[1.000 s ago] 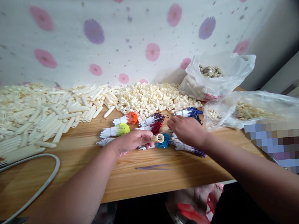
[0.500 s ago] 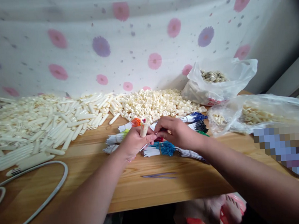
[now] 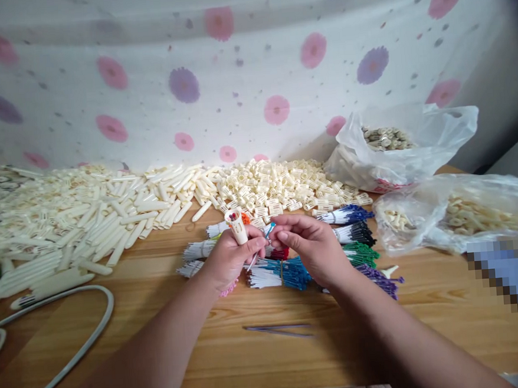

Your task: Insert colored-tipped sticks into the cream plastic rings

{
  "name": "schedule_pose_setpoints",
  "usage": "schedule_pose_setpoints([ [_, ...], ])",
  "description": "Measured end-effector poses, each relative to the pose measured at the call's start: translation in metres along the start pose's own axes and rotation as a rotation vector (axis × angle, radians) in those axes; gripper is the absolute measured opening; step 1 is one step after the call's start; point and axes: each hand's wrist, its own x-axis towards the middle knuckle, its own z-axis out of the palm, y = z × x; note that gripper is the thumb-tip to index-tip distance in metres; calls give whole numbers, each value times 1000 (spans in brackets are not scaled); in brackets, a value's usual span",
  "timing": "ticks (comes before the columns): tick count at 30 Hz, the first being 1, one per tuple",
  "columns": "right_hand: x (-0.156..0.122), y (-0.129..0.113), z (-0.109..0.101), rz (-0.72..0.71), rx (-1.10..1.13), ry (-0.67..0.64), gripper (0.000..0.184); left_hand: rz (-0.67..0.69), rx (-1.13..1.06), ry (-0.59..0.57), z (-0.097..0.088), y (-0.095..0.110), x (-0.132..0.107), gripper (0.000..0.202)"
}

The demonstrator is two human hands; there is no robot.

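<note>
Room: wooden table (image 3: 200, 363), flowered sheet (image 3: 241, 65) hanging at the far side
Count: two bags (image 3: 436, 137) at right, one pair of tweezers (image 3: 277, 327) near, at least nine bundles (image 3: 295, 273)
Tube (image 3: 239, 232): in the left hand (image 3: 233, 259), pinched, its long axis near upright, leaning left, open end up
Pin (image 3: 269, 229): between the hands, slanting from near left to far right, blue tip far
Right hand (image 3: 318, 246): fingers curled at the blue tip, grip impossible to tell

Your left hand (image 3: 237, 256) hides much of the pink-tipped bundle (image 3: 229, 289); your right hand (image 3: 319, 246) covers part of the purple-tipped bundle (image 3: 381, 280). The left edge crops the white cable (image 3: 110, 302).
</note>
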Motion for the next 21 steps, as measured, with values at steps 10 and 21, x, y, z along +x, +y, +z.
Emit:
schedule_pose_setpoints([
  [10,0,0,-1,-27,-199,70,19,-32,101,-64,0,-8,-2,27],
  [21,-26,-37,-2,-750,-770,318,9,195,484,246,2,3,2,18],
])
